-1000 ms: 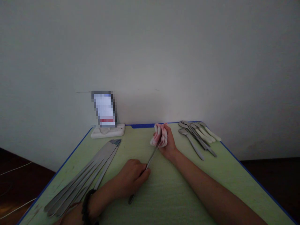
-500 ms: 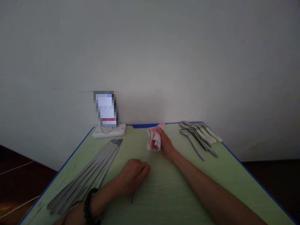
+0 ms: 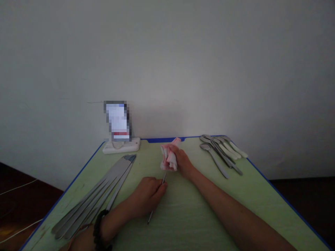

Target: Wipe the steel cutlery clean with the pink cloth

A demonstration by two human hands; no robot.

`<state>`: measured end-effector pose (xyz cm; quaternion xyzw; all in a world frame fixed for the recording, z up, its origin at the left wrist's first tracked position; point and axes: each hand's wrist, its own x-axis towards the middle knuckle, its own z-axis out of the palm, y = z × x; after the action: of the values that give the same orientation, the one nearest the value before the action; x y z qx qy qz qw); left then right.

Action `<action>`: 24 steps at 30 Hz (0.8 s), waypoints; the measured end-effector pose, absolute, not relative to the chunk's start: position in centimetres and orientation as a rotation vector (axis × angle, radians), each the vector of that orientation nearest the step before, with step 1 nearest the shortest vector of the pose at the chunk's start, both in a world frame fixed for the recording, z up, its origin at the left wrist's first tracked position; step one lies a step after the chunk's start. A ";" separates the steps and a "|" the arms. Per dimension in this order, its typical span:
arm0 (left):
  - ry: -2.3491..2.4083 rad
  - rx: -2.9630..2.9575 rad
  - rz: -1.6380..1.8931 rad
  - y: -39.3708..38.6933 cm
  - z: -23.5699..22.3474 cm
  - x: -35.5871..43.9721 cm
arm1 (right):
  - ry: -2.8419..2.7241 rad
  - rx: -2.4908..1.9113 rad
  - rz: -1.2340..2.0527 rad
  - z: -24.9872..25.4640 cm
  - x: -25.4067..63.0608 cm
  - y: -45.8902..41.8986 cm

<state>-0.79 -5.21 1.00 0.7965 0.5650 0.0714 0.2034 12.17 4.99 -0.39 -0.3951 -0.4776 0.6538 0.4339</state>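
Observation:
My left hand (image 3: 151,195) is closed round a slim metal piece of cutlery (image 3: 149,218), whose lower end sticks out below the fist. The far end of it runs into a pink and white cloth (image 3: 169,162), so its kind stays hidden. Bunched in my right hand (image 3: 181,160), the cloth wraps about that end, just above the left fist. The fingers of the right hand are closed on the cloth.
Several long flat metal knives (image 3: 96,195) lie fanned out at the left. At the right are metal spoons (image 3: 214,160) and white-handled cutlery (image 3: 227,148). A blurred phone (image 3: 119,120) stands on a white base (image 3: 124,145) against the wall.
My right hand has slid the cloth slightly left and down along the metal piece, covering more of it near the left fist. My left hand has barely moved.

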 end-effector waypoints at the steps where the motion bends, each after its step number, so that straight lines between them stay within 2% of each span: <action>1: 1.572 2.244 0.189 -5.2 1.0 -0.8 | -1.129 -0.998 1.653 -0.5 12.2 5.1; 6: 1.512 2.300 0.156 -5.6 1.4 -1.0 | -0.845 -0.786 1.808 -0.2 12.5 5.8; 10: 1.440 2.224 0.215 -5.6 1.7 -1.2 | -0.793 -0.689 1.801 -0.3 12.7 6.1; 18: 1.458 2.023 0.349 -5.1 1.3 -1.0 | -1.187 -0.909 1.717 -0.9 11.9 5.3; 24: 1.454 1.838 0.518 -4.6 0.2 -1.3 | -0.810 -0.677 1.898 -0.5 12.2 5.8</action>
<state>-1.35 -4.61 0.23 0.7139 0.5645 0.2012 0.3623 12.24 5.76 -0.54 -0.2757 -0.3300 0.7732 0.4661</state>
